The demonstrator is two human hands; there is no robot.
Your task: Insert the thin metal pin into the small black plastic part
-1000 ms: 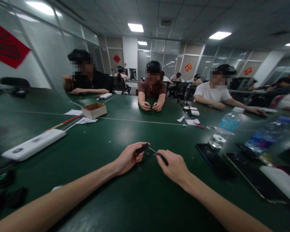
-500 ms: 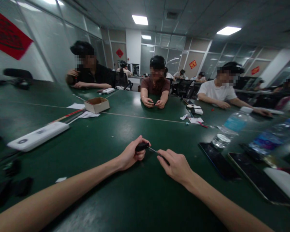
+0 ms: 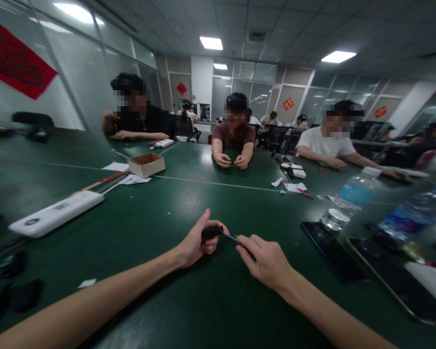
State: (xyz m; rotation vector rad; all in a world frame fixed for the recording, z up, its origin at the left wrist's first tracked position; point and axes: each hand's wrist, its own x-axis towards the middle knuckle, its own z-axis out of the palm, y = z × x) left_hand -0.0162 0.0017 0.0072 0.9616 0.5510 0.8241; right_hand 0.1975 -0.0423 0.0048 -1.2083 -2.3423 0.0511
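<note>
Over the green table, my left hand [image 3: 199,243] has its fingers curled round a small black object [image 3: 211,232], with the thumb raised off it. What kind of thing this is I cannot make out. My right hand [image 3: 266,258] pinches a thin tool with a metal shaft [image 3: 229,236] and a dark rear part, mostly covered by the fingers. The metal tip points left and meets, or nearly meets, the right end of the black object. Whether it enters the object I cannot tell.
To the left lie a white power strip [image 3: 58,213], an open cardboard box [image 3: 147,166] and black pieces [image 3: 25,294]. At right are two phones [image 3: 334,252], a water bottle [image 3: 350,198] and a blue-labelled bottle [image 3: 409,213]. Several people sit around, one directly opposite [image 3: 234,133].
My left thumb has lifted away from the black object. The tool's tip stays at the object's end. The whole scene sits slightly lower as the camera has tilted up.
</note>
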